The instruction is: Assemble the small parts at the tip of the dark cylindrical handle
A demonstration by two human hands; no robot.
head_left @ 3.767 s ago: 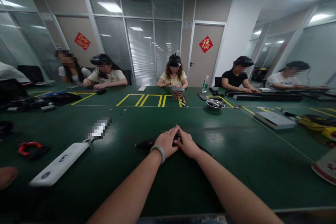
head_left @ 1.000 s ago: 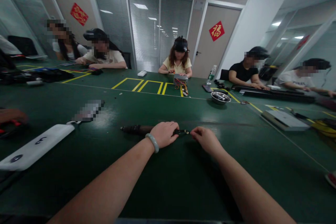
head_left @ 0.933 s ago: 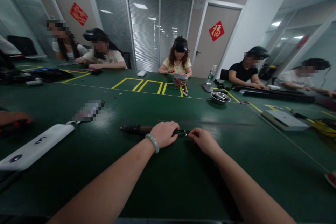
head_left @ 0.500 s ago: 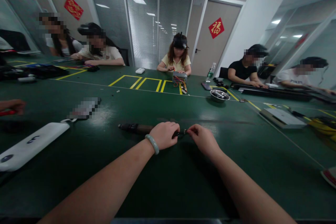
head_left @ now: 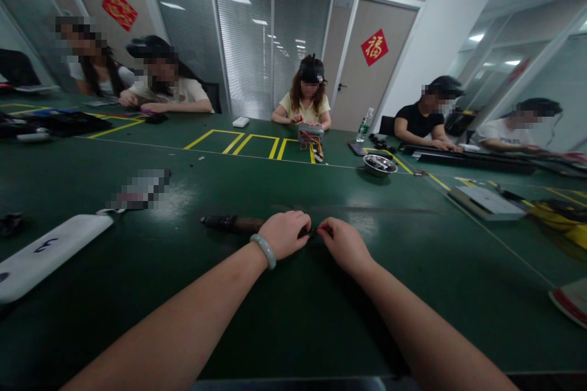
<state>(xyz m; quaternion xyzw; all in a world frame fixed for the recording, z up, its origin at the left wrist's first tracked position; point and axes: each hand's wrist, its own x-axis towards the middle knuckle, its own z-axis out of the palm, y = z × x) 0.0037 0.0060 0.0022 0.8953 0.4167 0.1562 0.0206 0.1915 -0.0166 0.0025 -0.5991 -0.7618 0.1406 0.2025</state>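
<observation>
While the left hand (head_left: 283, 237) grips the dark tool (head_left: 236, 223) jutting leftward, the right hand (head_left: 345, 245) pinches a tiny part (head_left: 313, 230) alongside.

At three o'clock from the left hand (head_left: 285, 236), the right hand (head_left: 347, 245) now sits closer than a second ago.

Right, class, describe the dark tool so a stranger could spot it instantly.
On the green table, near the picture's middle, find the left grip beside a pale bangle. The dark tool juts leftward from under that grip. Its slim rod shape and narrow tip distinguish it from the broad white slab farther left.
</observation>
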